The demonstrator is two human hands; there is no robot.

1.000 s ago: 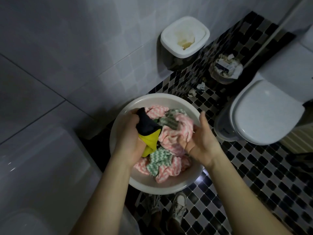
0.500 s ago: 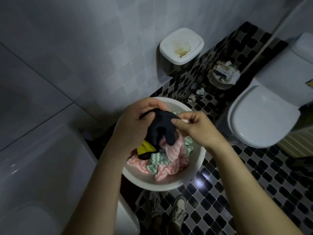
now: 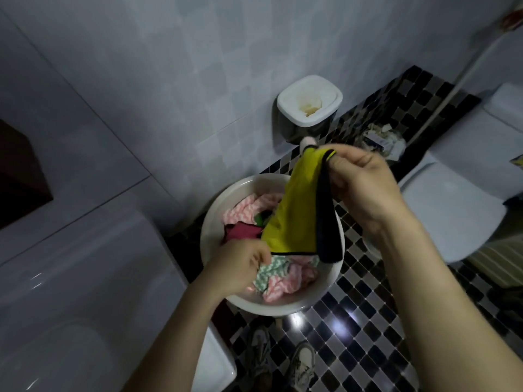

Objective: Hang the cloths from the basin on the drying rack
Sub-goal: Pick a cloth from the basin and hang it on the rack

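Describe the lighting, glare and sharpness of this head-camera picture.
Head view: dim overall, darkest at the left edge; two bright glare spots on the glossy checkered floor beside the basin; the yellow cloth reads clearly, though fine detail is soft.

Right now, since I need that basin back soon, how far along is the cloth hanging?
Done: nothing I can confirm, no drying rack is in view. In hand: the yellow cloth, held above the basin, right hand pinching its top corner, left hand its lower corner. Left: pink zigzag cloths, a green zigzag cloth and a dark red cloth lie in the basin.
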